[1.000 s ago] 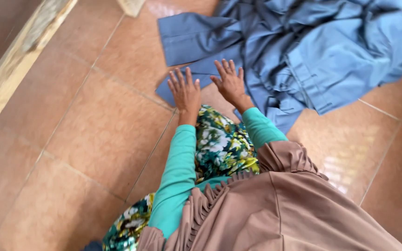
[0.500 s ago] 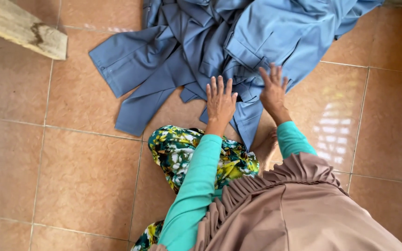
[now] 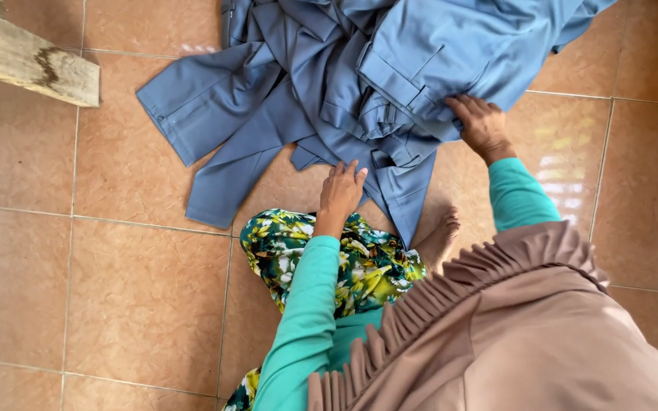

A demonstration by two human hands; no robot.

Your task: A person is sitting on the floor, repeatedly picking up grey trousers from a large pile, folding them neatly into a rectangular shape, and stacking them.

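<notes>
Garments point(image 3: 321, 91), a heap of blue-grey cloth, lie on the tiled floor point(image 3: 116, 289) just ahead of both hands. A folded edge is now gripped by the right hand point(image 3: 481, 125); half a second ago it lay flat. The left hand point(image 3: 340, 190) rests spread on a trailing strip.

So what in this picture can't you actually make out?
- Blue-grey garments, head view: the top edge of the frame cuts them off, and the folds hide how many pieces there are.
- Right hand: its fingers tuck into the cloth, so the grip is unclear.
- Wooden plank: the left edge cuts it off.
- Bare foot: partly hidden under the floral skirt and the cloth.
</notes>
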